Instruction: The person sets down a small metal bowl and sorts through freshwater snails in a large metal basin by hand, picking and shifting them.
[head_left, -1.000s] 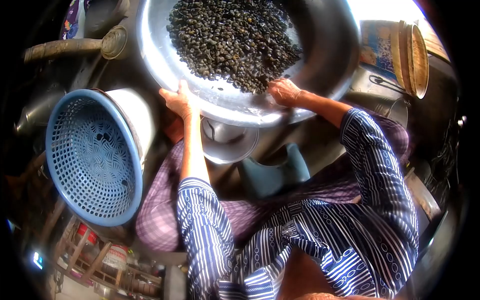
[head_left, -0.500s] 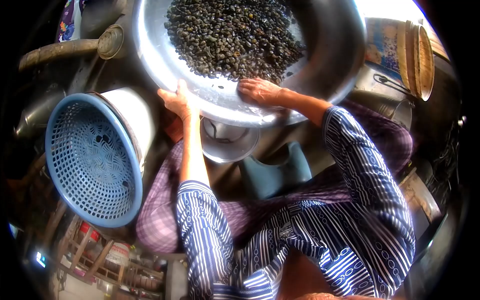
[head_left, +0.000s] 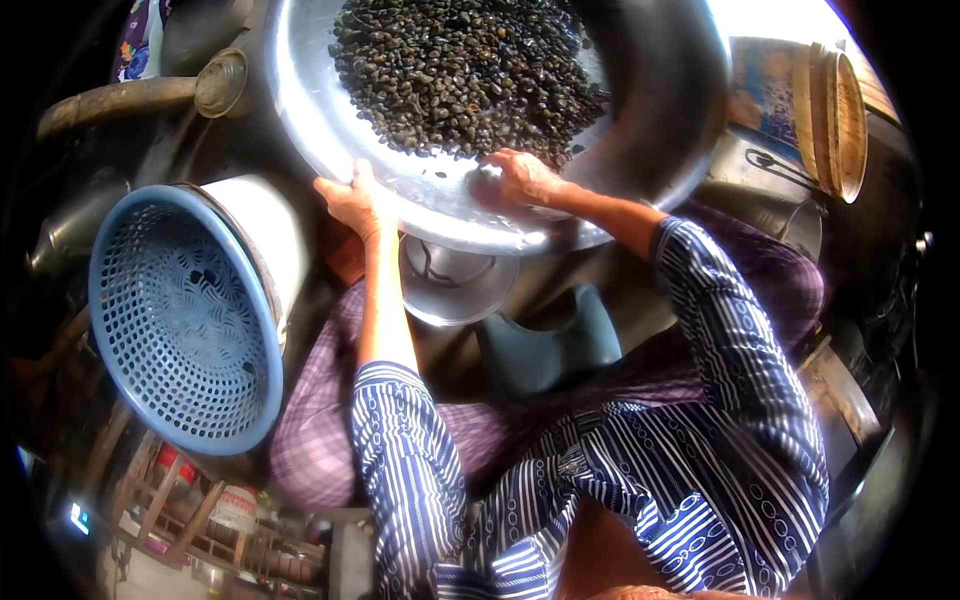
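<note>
A wide metal basin (head_left: 300, 110) holds a heap of small dark shellfish (head_left: 465, 75), wet and piled toward its far side. On the near left rim rests my left hand (head_left: 355, 200), closed around the edge with the thumb up. My right hand (head_left: 528, 180) is inside the basin at the heap's near edge. Its fingers bend downward and are smeared by motion, so whether anything is in them is hidden. A few stray dark bits lie on the bare metal between my hands.
To the left, a blue perforated basket (head_left: 105, 330) leans tilted on a white bucket (head_left: 265, 220). Below the basin are a metal pot (head_left: 460, 300) and a small blue-grey stool (head_left: 545, 350). A stained bucket (head_left: 770, 90) lies at the right, and a wooden rack (head_left: 150, 500) stands lower left.
My right hand has lifted and shifted slightly right, its fingers now bent rather than laid along the basin's bottom. My left hand stays on the rim.
</note>
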